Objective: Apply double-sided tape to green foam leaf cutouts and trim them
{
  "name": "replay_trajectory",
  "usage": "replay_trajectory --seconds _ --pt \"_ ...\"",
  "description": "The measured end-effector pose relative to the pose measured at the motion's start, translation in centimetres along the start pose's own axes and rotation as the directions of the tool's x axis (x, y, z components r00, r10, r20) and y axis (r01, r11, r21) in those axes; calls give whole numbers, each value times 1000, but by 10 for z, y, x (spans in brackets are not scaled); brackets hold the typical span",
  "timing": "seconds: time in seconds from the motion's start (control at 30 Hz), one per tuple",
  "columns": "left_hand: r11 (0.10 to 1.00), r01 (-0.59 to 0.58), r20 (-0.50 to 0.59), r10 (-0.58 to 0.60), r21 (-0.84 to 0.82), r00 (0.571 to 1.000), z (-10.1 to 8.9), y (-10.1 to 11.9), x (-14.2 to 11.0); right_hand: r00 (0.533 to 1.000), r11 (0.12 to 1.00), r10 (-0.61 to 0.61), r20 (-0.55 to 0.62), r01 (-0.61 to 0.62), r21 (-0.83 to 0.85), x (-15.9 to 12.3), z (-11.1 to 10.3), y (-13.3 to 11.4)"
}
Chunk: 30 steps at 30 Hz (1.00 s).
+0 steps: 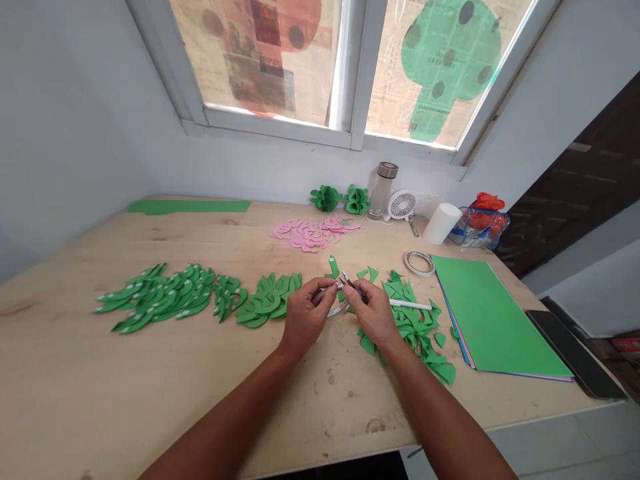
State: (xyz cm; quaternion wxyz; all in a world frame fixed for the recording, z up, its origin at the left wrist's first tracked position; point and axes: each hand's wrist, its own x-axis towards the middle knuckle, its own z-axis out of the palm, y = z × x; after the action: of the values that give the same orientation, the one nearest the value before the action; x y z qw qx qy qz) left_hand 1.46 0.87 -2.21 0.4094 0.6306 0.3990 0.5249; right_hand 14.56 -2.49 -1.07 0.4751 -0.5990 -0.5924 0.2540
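Observation:
My left hand is closed, thumb and fingers pinching white tape that curves below the fingertips. Close against it, my right hand is closed around what look like small scissors, mostly hidden by the fingers. Just beyond the hands lies a green paper piece with a white patch. Green paper scraps spread beside and under my right hand, with a white stick-like strip across them. Left of my left hand rest curved green cutouts.
Green petals with white patches lie left, pink cutouts farther back. A tape roll and green sheets are right. Along the wall stand green paper shapes, a bottle, a fan and a white roll.

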Motion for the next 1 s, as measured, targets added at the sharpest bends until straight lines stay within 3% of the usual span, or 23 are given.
replay_trajectory --seconds 1.0 --pt "1000 15 9 -14 -22 1000 1 0 0 1000 1000 8 15 -8 18 0 1 1"
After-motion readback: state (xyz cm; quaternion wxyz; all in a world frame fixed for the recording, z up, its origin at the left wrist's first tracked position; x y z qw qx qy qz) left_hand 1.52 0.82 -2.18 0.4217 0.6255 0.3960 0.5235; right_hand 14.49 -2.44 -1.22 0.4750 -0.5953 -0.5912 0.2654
